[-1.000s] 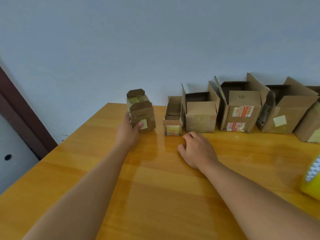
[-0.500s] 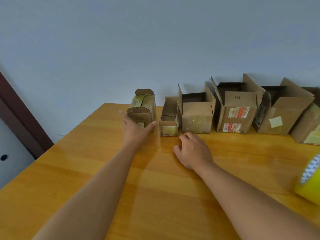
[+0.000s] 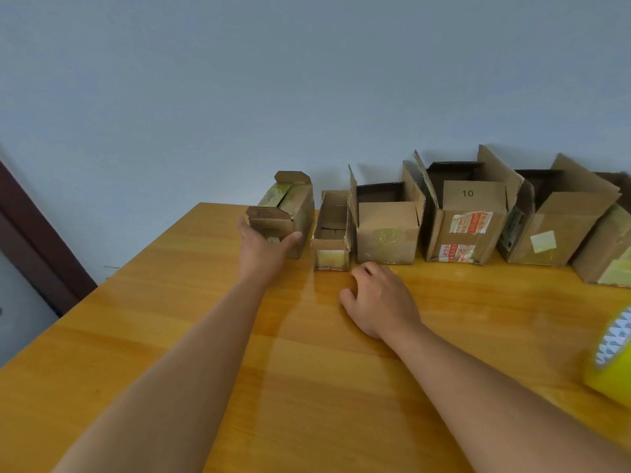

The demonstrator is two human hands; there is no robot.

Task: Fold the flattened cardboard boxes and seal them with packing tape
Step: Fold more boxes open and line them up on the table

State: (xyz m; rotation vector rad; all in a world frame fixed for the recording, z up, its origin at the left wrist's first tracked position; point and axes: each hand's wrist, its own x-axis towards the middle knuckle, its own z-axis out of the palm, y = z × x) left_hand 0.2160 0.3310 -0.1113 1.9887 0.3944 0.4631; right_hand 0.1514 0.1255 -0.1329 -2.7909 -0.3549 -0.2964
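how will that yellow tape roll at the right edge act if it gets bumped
The yellow tape roll looks round and seems to stand on its curved rim, so it would probably roll along the table. Its glossy surface may be a bit slippery to grip.

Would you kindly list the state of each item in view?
Small brown cardboard box: top flaps open, left hand pressing it.
Narrow cardboard box: open.
Box marked 10: flaps open.
Yellow tape roll: lying untouched.
Right hand: resting on wooden table.

Matt cardboard boxes (image 3: 386,230), glossy wood table (image 3: 307,370).
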